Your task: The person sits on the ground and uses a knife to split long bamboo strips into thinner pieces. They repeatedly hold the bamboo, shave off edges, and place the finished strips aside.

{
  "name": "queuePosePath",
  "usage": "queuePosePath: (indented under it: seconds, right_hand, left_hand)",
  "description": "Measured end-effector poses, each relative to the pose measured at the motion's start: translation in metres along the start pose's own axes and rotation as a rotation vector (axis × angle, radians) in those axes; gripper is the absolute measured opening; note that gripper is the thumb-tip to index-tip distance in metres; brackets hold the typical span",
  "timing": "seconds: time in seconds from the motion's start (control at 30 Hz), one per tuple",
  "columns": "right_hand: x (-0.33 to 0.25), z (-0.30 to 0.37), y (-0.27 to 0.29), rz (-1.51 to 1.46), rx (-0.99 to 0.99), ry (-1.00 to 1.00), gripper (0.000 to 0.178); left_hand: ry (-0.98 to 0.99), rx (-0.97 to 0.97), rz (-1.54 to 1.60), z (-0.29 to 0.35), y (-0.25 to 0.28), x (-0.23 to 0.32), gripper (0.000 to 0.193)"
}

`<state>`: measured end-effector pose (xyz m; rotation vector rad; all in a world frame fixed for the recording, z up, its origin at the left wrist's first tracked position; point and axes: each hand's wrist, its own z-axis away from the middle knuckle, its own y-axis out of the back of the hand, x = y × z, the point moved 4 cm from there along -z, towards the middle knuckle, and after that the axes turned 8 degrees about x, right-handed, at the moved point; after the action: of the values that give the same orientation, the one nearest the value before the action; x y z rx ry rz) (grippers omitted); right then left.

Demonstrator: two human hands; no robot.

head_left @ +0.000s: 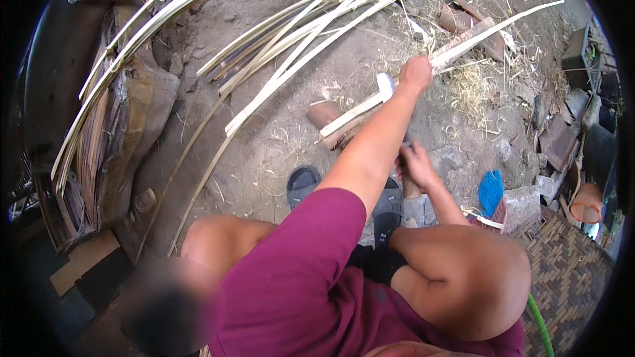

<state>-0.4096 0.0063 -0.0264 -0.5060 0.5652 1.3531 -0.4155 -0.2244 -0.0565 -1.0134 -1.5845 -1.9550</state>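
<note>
My left arm reaches forward, and my left hand (415,74) is closed round a long pale bamboo strip (489,36). The strip runs along a wooden plank (463,41), its near end (340,122) resting over a round brownish block (324,114). Below my left forearm, my right hand (417,164) is closed on a tool with a dark handle (406,142), partly hidden. A shiny whitish piece (385,86) shows against the strip on the other side of my forearm; whether it belongs to that tool I cannot tell.
Several long split bamboo strips (284,69) lie across the ground at the left and far side. Pale shavings (476,92) are heaped at the right. A blue mesh (490,192), a woven mat (569,258) and an orange pot (586,203) are on the right.
</note>
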Motion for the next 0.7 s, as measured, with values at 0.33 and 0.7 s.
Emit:
queuePosePath:
  seconds: [0.33, 0.7]
  right_hand:
    - [0.010, 0.023, -0.039, 0.436, -0.275, 0.003, 0.035]
    - [-0.007, 0.003, -0.014, 0.031, 0.119, 0.228, 0.033]
  left_hand:
    - [0.019, 0.086, 0.048, 0.004, 0.002, -0.013, 0.026]
    - [-0.022, -0.142, -0.176, 0.003, 0.004, 0.008, 0.036]
